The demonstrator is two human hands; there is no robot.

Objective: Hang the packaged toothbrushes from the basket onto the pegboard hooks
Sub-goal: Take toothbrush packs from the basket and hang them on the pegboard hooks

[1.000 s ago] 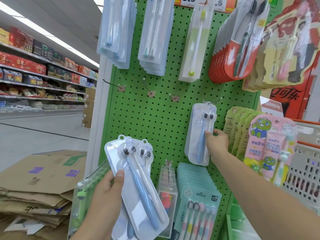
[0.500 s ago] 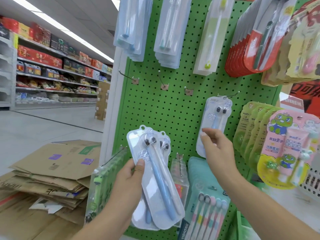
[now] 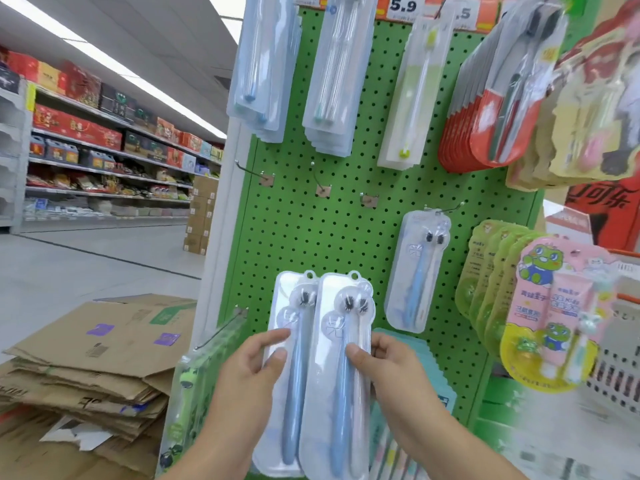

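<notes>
While one clear blister-packed blue toothbrush pair [image 3: 417, 271] is hung on the green pegboard [image 3: 346, 220], two matching packs remain unhung, one [image 3: 287, 375] pinched by the left hand [image 3: 242, 372], the other [image 3: 337, 393] by the right hand [image 3: 391, 368]

Stocked shelves [image 3: 104, 150] line a pale floor [image 3: 86, 265] under ceiling lights [image 3: 114, 67].

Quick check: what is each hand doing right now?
Left hand: grip on the left toothbrush pack.
Right hand: grip on the right toothbrush pack.
</notes>
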